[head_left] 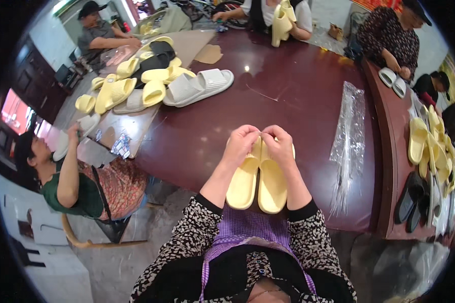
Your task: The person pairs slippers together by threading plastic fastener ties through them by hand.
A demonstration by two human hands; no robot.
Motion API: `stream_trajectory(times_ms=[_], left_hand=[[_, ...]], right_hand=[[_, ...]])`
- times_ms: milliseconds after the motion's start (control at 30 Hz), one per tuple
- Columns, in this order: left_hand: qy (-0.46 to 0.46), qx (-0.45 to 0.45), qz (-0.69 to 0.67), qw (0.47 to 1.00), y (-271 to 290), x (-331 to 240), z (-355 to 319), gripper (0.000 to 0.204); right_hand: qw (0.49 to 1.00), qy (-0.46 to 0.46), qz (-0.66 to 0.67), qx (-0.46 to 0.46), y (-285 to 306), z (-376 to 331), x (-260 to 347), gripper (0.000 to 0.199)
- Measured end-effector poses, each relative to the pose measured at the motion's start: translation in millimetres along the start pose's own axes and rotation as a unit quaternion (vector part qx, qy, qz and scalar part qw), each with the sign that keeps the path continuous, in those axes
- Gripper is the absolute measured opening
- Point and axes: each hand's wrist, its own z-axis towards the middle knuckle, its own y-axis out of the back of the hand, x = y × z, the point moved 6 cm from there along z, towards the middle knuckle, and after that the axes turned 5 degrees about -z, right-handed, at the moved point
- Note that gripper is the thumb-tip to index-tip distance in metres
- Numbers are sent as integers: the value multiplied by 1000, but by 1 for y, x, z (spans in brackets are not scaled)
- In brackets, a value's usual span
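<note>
A pair of yellow slide slippers [273,188] lies side by side at the table's near edge, heels toward me. Over their straps, my left hand [241,144] and my right hand [279,145] meet, almost touching. Thumb and forefinger of each are pinched together. Whatever is between the fingertips is too small to make out. Both hands partly hide the straps and toes of the slippers.
Clear plastic bags with thin strips [348,136] lie right of my hands. Grey slippers [199,87] and several yellow ones [115,95] are piled at the far left. More yellow slippers [436,146] stand on the right-hand ledge. Co-workers handle slippers around the table [293,101].
</note>
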Motion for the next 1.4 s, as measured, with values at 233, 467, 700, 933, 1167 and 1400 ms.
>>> stream_trajectory(times_ms=[233,467,700,933,1167,1400], left_hand=[[-17,70,64,995,-3,-5,3,8],[-36,41,76,996,-11,-4,-3,9],[-137,-85,53,986,21,-23,-18,30],[-189,-207,84,956,90,-45,-4,19],[-182,-246,167,937,138,-20,-1,19],[-206,-154,218,942,96,-8,-16,18]], right_hand=[[988,116,-102,-14,1,0,16,2],[989,115,-86,-32,6,-8,15,2],[961,195,-129,-148,25,-9,49,3],[987,-11,-125,102,45,-66,51,16],[932,-112,-274,210,13,-66,25,39],[929,-116,-330,123,4,-65,9,28]])
